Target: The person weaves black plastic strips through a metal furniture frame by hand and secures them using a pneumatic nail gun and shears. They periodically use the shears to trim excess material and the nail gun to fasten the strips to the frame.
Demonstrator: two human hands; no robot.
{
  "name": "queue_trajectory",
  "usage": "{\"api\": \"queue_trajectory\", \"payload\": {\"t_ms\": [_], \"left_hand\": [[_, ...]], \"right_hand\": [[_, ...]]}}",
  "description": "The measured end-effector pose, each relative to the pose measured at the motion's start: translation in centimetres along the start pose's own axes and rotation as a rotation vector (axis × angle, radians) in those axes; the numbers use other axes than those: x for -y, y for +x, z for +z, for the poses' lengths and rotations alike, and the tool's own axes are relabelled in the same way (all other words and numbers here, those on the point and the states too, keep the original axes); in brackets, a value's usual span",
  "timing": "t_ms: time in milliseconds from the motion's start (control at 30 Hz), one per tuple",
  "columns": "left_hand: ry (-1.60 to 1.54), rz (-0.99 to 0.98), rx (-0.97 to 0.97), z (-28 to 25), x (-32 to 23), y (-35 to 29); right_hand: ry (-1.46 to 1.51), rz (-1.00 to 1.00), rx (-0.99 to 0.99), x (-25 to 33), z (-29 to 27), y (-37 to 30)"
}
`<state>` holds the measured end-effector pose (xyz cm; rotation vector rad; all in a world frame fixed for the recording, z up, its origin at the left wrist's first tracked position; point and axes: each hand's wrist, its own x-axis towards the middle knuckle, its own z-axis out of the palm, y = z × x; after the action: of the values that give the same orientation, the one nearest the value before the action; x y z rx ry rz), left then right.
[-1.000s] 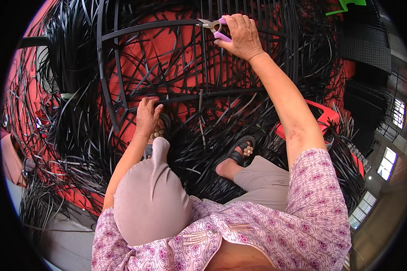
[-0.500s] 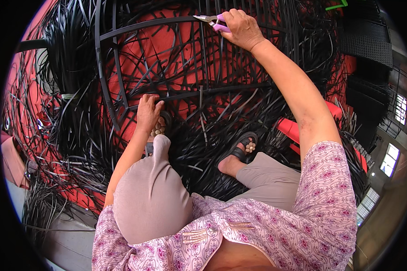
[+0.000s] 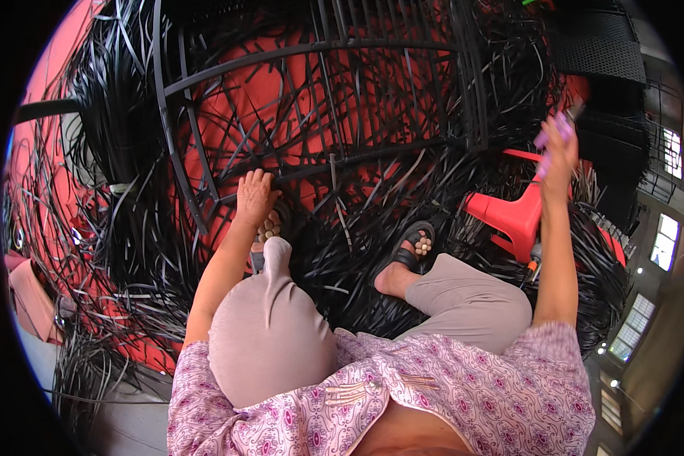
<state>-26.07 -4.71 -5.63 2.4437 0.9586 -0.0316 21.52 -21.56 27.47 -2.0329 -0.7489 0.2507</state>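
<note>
My left hand [image 3: 256, 197] is closed over the near bar of a black chair-like frame [image 3: 239, 64], its fingers curled on the bar at the near left. The frame has curved rails and a row of thin upright bars. Out at the right, away from the frame, my right hand [image 3: 558, 161] is closed around cutting pliers [image 3: 555, 131] with pink-purple handles. Motion smears the pliers, and their jaws are hard to make out. Loose black strips [image 3: 342, 266] lie thickly around and under the frame.
Below my right hand stands a red plastic stool [image 3: 518, 219], with an orange-and-black handled tool [image 3: 534, 266] beside it. A thick tied bundle of black strips [image 3: 114, 137] hangs at the left. Dark woven panels [image 3: 596, 57] are stacked at the far right. Red sheeting [image 3: 243, 91] covers the floor.
My right hand has swung from the frame's far rail out to the right and nearer me, carrying the pliers. My left hand stays on the near bar. The view has shifted slightly.
</note>
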Motion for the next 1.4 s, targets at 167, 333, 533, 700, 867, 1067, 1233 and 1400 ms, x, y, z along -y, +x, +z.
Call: {"api": "queue_trajectory", "payload": {"t_ms": [167,333,533,700,867,1067,1233,1400], "left_hand": [[-0.170,0.000,0.113,0.0,0.9,1.0],[-0.012,0.066,0.171,-9.3,-4.1,0.7],[0.455,0.108,-0.065,-25.9,-12.7,5.5],[0.294,0.348,-0.312,-43.9,-17.6,14.1],[0.434,0.165,-0.297,-47.0,-14.6,13.9],[0.323,0.050,-0.271,-38.0,-14.9,4.5],[0.338,0.012,-0.340,-39.1,-18.8,0.3],[0.260,0.006,-0.326,-38.5,-17.7,-2.2]], "right_hand": [[-0.115,0.085,-0.524,0.0,-18.6,-10.8],[-0.331,-0.001,-0.829,2.0,-30.2,-23.9],[-0.392,0.178,-1.099,2.2,-34.1,-35.8],[-0.199,0.100,-1.315,2.5,-38.1,-42.0],[-0.185,0.106,-1.327,1.7,-42.3,-48.3],[-0.628,0.826,-0.926,-8.0,-54.9,-55.8],[-0.904,1.077,-0.695,-15.0,-55.3,-58.1],[-0.949,1.028,-0.781,-17.9,-56.5,-60.4]]}}
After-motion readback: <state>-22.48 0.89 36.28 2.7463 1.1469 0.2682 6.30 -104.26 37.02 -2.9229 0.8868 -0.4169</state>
